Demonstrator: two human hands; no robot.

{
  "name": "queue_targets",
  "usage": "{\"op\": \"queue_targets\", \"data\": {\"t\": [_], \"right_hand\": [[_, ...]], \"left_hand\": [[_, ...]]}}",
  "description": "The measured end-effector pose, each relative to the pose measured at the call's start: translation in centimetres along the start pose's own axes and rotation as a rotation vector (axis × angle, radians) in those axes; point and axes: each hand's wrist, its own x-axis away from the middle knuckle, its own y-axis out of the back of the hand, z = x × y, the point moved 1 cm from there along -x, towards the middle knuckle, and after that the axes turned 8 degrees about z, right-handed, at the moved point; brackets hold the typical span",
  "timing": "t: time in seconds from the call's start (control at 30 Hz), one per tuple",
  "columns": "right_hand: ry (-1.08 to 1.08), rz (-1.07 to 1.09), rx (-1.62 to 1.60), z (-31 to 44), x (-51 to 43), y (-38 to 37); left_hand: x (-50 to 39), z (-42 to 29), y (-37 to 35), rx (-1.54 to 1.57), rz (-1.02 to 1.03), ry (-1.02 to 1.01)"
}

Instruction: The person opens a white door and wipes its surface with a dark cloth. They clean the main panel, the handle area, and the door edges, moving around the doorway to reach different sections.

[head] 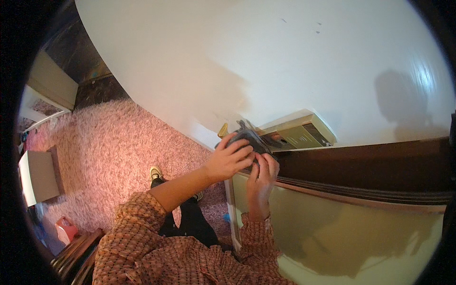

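My left hand (231, 158) rests with spread fingers over a dark, soft-looking item (251, 139), its kind unclear. Close beside it, my right hand (264, 167) has its thumb and fingertips bent at the item's lower right edge. Both hands appear to hold it against the hardware near the edge of a white door (199, 64). A gold-coloured lever handle (223, 130) shows just left of the item. To its right is a gold-coloured metal lock plate or box (302, 133) on the door, partly hidden by the item.
A dark door frame (363, 167) and a pale wall (342, 228) lie at the right. Pink shaggy carpet (117, 153) covers the floor at left, with a white box-like piece (42, 176) and a pink plastic container (66, 229) on that side.
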Motion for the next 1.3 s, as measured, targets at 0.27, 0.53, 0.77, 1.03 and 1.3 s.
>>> {"op": "queue_targets", "data": {"t": [0.27,0.53,0.77,1.03,1.3], "right_hand": [[0.031,-0.067,0.045,2.2,-1.1,-2.3],[0.182,-0.067,-0.082,4.7,-3.4,-3.2],[0.312,-0.458,0.221,5.2,-4.9,6.3],[0.146,-0.603,0.301,0.7,-7.0,8.1],[0.132,-0.68,0.223,-0.4,-4.8,4.0]], "left_hand": [[0.9,2.9,1.1,-0.082,-0.096,-0.004],[2.4,3.8,2.4,0.059,-0.183,0.318],[-5.1,-0.3,7.3,0.02,-0.55,-0.029],[-10.8,-3.1,4.9,0.217,-0.569,-0.001],[-6.9,-1.3,1.3,0.186,-0.439,-0.028]]}}
